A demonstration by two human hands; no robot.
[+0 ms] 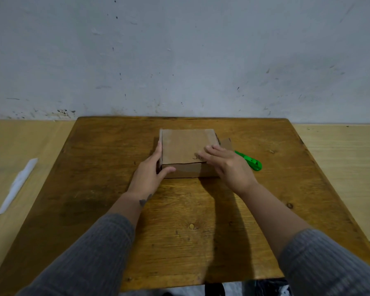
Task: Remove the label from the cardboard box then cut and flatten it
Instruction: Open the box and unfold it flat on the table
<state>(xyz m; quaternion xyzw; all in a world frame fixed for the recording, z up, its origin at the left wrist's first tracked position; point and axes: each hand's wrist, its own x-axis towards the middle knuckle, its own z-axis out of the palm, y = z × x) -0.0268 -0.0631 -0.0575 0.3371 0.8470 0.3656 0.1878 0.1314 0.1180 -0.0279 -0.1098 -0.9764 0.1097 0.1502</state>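
Observation:
A small brown cardboard box [184,146] lies closed on the wooden table [115,199], near its far middle. My left hand [152,174] grips the box's near-left corner, fingers along the left side and thumb on the front face. My right hand [226,165] rests flat, fingers spread, on the box's top right part, over some dark writing. A side flap [226,143] sticks out at the box's right. A green box cutter [251,162] lies on the table just right of my right hand, partly hidden by it.
A white strip of peeled paper [17,186] lies on the lighter surface [13,150] left of the table. A pale wall [179,60] stands right behind the table's far edge. Light wood surface also lies to the right [340,167].

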